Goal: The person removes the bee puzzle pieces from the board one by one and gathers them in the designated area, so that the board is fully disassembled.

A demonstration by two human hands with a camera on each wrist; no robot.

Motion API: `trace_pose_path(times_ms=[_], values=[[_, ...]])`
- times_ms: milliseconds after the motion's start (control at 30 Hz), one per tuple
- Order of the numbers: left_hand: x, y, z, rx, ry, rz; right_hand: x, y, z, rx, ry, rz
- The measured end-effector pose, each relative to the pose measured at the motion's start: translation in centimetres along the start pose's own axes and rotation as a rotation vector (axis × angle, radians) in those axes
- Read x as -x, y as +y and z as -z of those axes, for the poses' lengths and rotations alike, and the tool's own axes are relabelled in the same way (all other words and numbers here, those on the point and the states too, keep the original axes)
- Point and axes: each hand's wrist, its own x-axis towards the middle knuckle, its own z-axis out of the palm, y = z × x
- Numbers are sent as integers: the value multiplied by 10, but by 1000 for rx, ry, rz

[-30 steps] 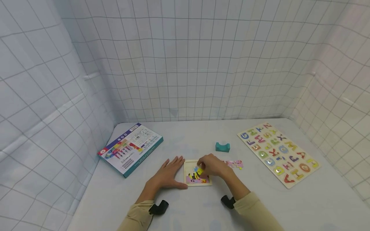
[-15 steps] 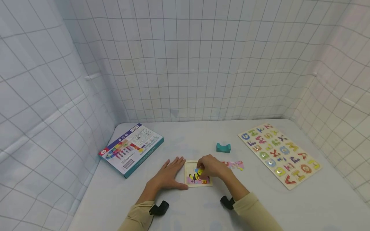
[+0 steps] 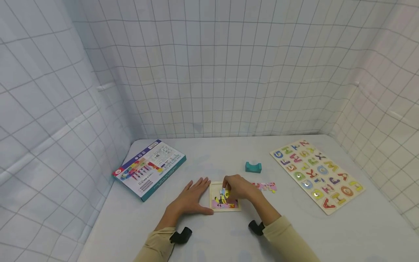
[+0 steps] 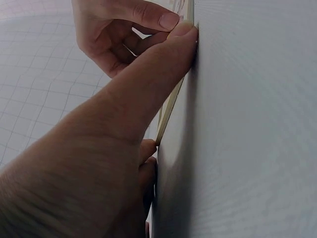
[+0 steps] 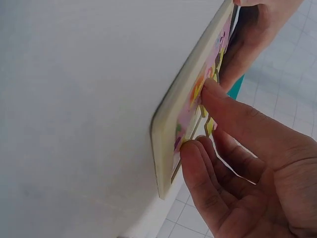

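Note:
A small wooden jigsaw tray (image 3: 212,186) lies in front of me, its lower part filled with a bee picture on pink. My left hand (image 3: 191,201) lies with fingers spread along the tray's left side, thumb at the near left corner. Over the tray's right half, my right hand (image 3: 240,187) bends down and pinches a yellow puzzle piece (image 5: 211,126). In the right wrist view that piece stands tilted up from the picture, partly hidden by the fingers. Thumb and fingertips touch the puzzle surface. Loose pink puzzle pieces (image 3: 270,187) lie right of the tray.
A teal notched block (image 3: 253,167) sits behind the loose pieces. An alphabet board (image 3: 315,176) lies at the right, and a flat toy box (image 3: 148,169) at the left. White grid-patterned sheets (image 3: 209,80) enclose the table's back and sides.
My right hand stays over the tray, its fingers shifting slightly; more of the light-blue and yellow part beside its fingertips shows now. The left hand has not moved.

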Motion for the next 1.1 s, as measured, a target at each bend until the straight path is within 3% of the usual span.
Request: trace_pose_path(times_ms=[600, 1100], values=[[-2, -2, -2, -5, 5, 0, 2, 0, 2, 35, 29, 7], [-2, -3, -2, 1, 1, 4, 20, 16, 11, -19, 77, -1]])
